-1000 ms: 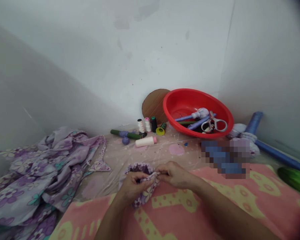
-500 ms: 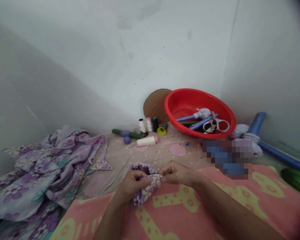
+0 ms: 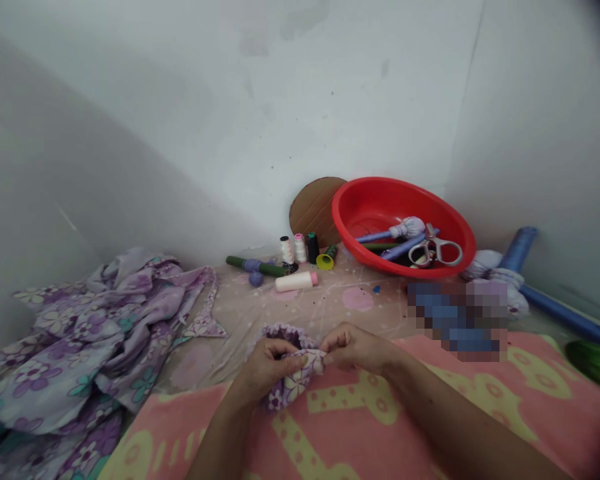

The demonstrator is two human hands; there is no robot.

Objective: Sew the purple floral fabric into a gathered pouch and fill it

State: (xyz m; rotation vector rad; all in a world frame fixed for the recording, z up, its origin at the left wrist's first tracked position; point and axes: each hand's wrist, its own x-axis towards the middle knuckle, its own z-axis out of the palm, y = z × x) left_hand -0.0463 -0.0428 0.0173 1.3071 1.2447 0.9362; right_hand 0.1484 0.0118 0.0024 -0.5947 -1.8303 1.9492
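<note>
Both my hands sit low in the middle of the view, pinching a small piece of purple floral cloth point(image 3: 291, 389) with a gathered, ruffled edge. My left hand point(image 3: 273, 368) grips its near fold. My right hand point(image 3: 355, 348) holds the cloth's edge between thumb and fingertips, close to my left fingers. The cloth rests on a pink towel with a yellow pattern point(image 3: 360, 413). My fingers hide the part of the cloth between them.
A red plastic basin point(image 3: 375, 200) holds scissors point(image 3: 435, 252) and blue sticks. Several thread spools point(image 3: 300, 249) stand on a pale pink sheet point(image 3: 245, 313). A floral cloth pile point(image 3: 90, 333) lies left, a blue tube point(image 3: 517, 250) right, and white walls behind. One area point(image 3: 457, 320) is pixelated.
The whole scene has drifted slightly right in the view. My right hand has shifted a little along the cloth's edge, and both hands keep their hold.
</note>
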